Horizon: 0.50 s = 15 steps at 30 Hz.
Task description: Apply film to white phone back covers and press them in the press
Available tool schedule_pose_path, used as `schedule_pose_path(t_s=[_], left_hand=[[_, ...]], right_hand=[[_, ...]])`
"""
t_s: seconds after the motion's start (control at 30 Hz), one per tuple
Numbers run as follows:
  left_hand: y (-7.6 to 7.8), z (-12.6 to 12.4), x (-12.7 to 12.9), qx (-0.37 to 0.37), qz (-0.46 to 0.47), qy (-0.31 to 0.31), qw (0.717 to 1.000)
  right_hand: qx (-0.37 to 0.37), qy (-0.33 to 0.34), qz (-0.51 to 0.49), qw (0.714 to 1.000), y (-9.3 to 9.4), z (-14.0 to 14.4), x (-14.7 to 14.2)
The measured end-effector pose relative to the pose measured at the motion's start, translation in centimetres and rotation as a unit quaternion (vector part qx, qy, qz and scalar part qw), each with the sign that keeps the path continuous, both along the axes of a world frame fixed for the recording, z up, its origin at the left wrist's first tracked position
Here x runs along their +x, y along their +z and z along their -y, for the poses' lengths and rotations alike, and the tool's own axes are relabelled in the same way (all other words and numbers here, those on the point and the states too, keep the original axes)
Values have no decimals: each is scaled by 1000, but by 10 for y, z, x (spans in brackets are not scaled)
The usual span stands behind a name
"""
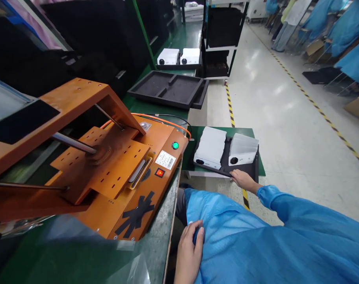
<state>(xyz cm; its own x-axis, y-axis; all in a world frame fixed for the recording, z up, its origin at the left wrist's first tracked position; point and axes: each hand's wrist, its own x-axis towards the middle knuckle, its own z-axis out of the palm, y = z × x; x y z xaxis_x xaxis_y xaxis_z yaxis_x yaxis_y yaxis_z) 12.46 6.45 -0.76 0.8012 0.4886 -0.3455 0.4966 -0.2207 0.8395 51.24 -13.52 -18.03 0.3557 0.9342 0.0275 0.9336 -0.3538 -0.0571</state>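
My right hand (243, 180) grips the near edge of a black tray (226, 157) on a low green table. Two fanned stacks of flat white panels lie in this tray, a left stack (210, 146) and a right stack (243, 148). The front panel of each has a round black camera-like circle, like a phone's back cover. My left hand (190, 250) is low against the blue gown (226, 221), its fingers curled around something dark blue that I cannot make out. Left of it stands an orange press machine (114, 173) on the workbench.
Empty black divided trays (170, 88) lie on the bench behind the machine, with more white stacks (179, 57) beyond. A green button (175, 145) and a red switch (159, 172) are lit. A dark rack (223, 39) stands behind; people in blue gowns (345, 35) are far right.
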Motion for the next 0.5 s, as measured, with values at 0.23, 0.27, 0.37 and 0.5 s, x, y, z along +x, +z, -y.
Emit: schedule_pose_path(t_s=[0.23,0.27,0.37,0.5], left_hand=[[-4,0,3,-11,-1,-14,1000],[-4,0,2,-13,-2,-16,1000],[-5,-2,1,-16,-1,-21,1000],[1,-2,3,-8,-11,-11,1000]], right_hand=[[4,3,-10,1000,0,-22,-8],[4,1,-12,1000,-1,-28,-7],[6,-11,-17,1000,-2,-47,0],[13,-28,-22,999,0,-61,12]])
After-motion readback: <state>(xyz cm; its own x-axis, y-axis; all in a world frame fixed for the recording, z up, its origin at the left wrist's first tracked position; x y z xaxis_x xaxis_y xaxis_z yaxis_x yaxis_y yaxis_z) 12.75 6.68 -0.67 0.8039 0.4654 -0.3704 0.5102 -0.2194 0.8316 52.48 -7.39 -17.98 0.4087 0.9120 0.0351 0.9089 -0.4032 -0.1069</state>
